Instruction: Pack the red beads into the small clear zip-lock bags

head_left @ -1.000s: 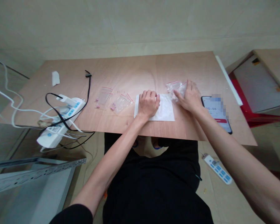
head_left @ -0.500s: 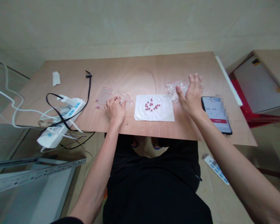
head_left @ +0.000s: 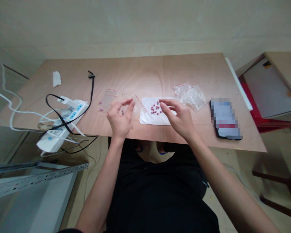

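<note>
My left hand (head_left: pixel 120 119) is raised at the front of the table, thumb and fingertips pinched on the edge of a small clear zip bag (head_left: pixel 139 108) with a red seal line. Over the right part of a white cloth-like sheet (head_left: pixel 145 119) is my right hand (head_left: pixel 178 118), thumb and forefinger curved with their tips close together but nothing visible between them. Small pinkish-red beads (head_left: pixel 155 112) lie scattered on the sheet, some possibly hidden by that hand. Left of my left hand lies another zip bag (head_left: pixel 109 97), with a few pink beads (head_left: pixel 101 109) around it.
A pile of clear zip bags (head_left: pixel 191 95) lies right of the sheet, and a phone (head_left: pixel 225 118) farther right. On the left, a white power strip (head_left: pixel 55 136) sits among tangled cables (head_left: pixel 65 124). A white scrap (head_left: pixel 56 79) lies at the back left.
My right hand has moved left from the bag pile to above the sheet, its fingers curling. My left hand has lifted and turned, bringing the small zip bag up toward the sheet.
</note>
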Available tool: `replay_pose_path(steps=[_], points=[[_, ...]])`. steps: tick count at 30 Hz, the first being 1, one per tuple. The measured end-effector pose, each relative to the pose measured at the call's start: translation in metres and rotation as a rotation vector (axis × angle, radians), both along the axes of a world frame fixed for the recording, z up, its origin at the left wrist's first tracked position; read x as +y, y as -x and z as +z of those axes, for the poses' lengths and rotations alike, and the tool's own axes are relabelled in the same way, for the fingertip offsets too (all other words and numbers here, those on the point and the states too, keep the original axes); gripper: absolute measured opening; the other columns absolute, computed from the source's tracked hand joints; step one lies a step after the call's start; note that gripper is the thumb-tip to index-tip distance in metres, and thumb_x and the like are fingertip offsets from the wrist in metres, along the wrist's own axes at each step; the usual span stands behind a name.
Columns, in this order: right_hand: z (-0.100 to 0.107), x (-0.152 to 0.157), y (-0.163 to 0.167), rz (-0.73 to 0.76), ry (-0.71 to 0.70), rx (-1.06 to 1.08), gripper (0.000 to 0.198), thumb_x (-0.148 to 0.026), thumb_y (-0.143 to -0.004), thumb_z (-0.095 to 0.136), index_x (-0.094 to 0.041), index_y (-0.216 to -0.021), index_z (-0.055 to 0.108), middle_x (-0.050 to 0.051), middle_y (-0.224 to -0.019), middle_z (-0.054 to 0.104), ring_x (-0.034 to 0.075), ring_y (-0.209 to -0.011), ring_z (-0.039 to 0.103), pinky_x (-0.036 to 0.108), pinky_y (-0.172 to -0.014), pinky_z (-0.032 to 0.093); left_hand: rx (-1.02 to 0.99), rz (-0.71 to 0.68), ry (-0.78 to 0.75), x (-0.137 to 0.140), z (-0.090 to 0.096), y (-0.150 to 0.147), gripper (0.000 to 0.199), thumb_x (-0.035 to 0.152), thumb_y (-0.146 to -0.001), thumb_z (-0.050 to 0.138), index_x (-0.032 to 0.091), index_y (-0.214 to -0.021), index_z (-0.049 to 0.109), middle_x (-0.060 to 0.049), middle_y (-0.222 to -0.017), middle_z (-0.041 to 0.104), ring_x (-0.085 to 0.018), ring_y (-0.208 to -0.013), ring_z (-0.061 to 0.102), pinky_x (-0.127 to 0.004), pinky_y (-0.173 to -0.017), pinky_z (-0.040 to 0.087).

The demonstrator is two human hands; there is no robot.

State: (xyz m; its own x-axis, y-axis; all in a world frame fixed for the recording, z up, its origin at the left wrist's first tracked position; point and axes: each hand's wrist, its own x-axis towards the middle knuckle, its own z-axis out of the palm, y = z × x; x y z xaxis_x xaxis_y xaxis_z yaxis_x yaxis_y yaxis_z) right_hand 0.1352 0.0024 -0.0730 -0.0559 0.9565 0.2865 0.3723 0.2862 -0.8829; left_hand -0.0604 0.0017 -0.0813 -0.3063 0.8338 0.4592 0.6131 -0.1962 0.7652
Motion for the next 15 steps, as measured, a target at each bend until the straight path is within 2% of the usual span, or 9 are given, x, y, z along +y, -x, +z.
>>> replay_pose_path(steps=[3, 4, 6, 8, 9, 12, 15], points=[[0.002, -0.014, 0.016, 0.163, 0.152, 0.163, 0.028, -0.043, -0.083, 0.065, -0.019, -0.095, 0.074, 0.007, -0.093, 0.075, 0.017, -0.08, 0.069, 0.03, -0.07, 0.056, -0.087, -0.144, 0.02, -0.018, 0.005, -0.019, 0.016, 0.037, -0.083, 0.067, 0.024, -0.091, 0.072, -0.002, -0.091, 0.075, -0.018, -0.089, 0.067, -0.033, -0.088, 0.048], [0.003, -0.018, 0.018, 0.179, 0.178, 0.187, 0.026, -0.042, -0.083, 0.066, -0.019, -0.091, 0.075, 0.006, -0.086, 0.075, 0.016, -0.074, 0.068, 0.028, -0.065, 0.055, -0.088, -0.15, 0.026, -0.023, 0.006, -0.025, 0.015, 0.036, -0.083, 0.068, 0.024, -0.091, 0.072, -0.002, -0.092, 0.074, -0.018, -0.091, 0.066, -0.033, -0.089, 0.048], [0.005, -0.025, 0.019, 0.137, 0.183, 0.197, 0.022, -0.038, -0.082, 0.067, -0.018, -0.084, 0.075, 0.004, -0.075, 0.074, 0.014, -0.064, 0.066, 0.027, -0.059, 0.052, -0.073, -0.075, 0.01, -0.032, 0.007, -0.033, 0.016, 0.035, -0.082, 0.069, 0.023, -0.092, 0.07, -0.003, -0.096, 0.073, -0.019, -0.096, 0.065, -0.033, -0.09, 0.047], [0.007, -0.03, 0.017, 0.045, 0.131, 0.147, 0.017, -0.033, -0.082, 0.067, -0.018, -0.082, 0.076, 0.004, -0.075, 0.074, 0.014, -0.062, 0.065, 0.027, -0.057, 0.052, -0.078, 0.018, 0.001, -0.039, 0.01, -0.039, 0.017, 0.036, -0.082, 0.068, 0.021, -0.088, 0.068, -0.004, -0.093, 0.071, -0.018, -0.094, 0.064, -0.032, -0.087, 0.047], [0.009, -0.032, 0.015, 0.001, 0.086, 0.097, 0.015, -0.03, -0.082, 0.066, -0.019, -0.081, 0.076, 0.004, -0.077, 0.075, 0.014, -0.062, 0.065, 0.027, -0.058, 0.053, -0.103, 0.023, 0.017, -0.04, 0.013, -0.042, 0.018, 0.038, -0.082, 0.068, 0.02, -0.084, 0.067, -0.004, -0.089, 0.07, -0.018, -0.089, 0.064, -0.031, -0.084, 0.048], [0.014, -0.036, 0.013, -0.034, -0.064, -0.105, 0.015, -0.025, -0.085, 0.063, -0.021, -0.083, 0.077, 0.004, -0.079, 0.074, 0.014, -0.063, 0.064, 0.028, -0.058, 0.053, -0.284, -0.159, 0.162, -0.041, 0.019, -0.05, 0.021, 0.04, -0.081, 0.068, 0.02, -0.082, 0.069, -0.003, -0.082, 0.072, -0.016, -0.077, 0.066, -0.027, -0.074, 0.051], [0.017, -0.039, 0.011, -0.022, -0.15, -0.211, 0.018, -0.022, -0.087, 0.06, -0.023, -0.091, 0.077, 0.005, -0.085, 0.074, 0.014, -0.065, 0.064, 0.027, -0.058, 0.053, -0.474, -0.286, 0.252, -0.037, 0.024, -0.056, 0.018, 0.035, -0.08, 0.069, 0.019, -0.086, 0.073, -0.004, -0.086, 0.075, -0.016, -0.078, 0.07, -0.026, -0.075, 0.055]])
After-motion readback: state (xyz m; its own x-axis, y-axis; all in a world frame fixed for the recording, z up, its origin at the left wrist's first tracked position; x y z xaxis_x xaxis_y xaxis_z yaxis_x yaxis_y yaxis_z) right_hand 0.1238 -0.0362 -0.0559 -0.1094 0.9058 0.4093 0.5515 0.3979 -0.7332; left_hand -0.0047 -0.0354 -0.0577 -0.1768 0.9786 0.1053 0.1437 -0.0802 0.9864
